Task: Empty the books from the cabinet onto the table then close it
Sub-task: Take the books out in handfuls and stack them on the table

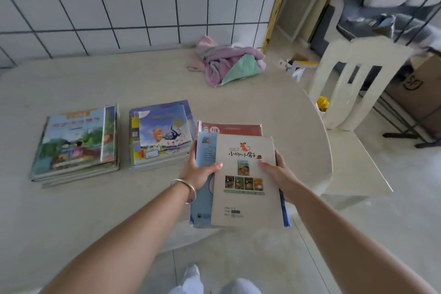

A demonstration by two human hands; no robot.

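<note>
I hold a stack of thin books (245, 200) over the near right edge of the beige table (71, 217); its top cover is cream with a small orange dog and several little pictures. My left hand (199, 170) grips the stack's left side, thumb on top. On the right side my right hand (276, 172) does the same. A red-covered book (235, 129) lies on the table just beyond the held stack. Two more piles rest on the table: one with a green-blue cover (76, 144) at the left, one with a blue cover (162, 133) in the middle. The cabinet is out of view.
A crumpled pink, purple and mint cloth (230, 63) lies at the table's far side by the tiled wall. A white chair (353, 83) stands off the table's right end, with a cardboard box (420, 86) and a black rack beyond it. My feet show on the floor below.
</note>
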